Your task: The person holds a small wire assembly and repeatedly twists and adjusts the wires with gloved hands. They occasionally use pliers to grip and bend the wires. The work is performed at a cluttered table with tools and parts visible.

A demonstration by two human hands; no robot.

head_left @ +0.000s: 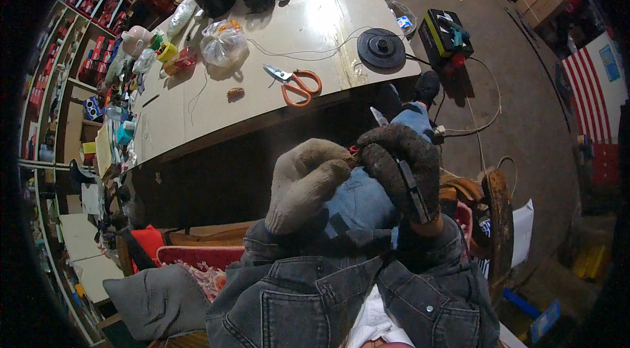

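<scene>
Cluttered workshop; scissors [296,84] parked near tabletop's front edge, within reach. Gloved left hand [303,180] and right hand [401,167] pinch small, possibly red item together over lap for control.

Small reddish item [354,150] pinched between gloved left hand [303,180] and right hand [401,167], mostly hidden, unidentifiable.

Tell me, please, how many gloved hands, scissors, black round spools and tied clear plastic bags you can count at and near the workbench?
Gloved hands: 2, the left hand in a light glove and the right hand in a dark one
Orange-handled scissors: 1
Black round spool: 1
Tied clear plastic bag: 1
Total: 5
</scene>
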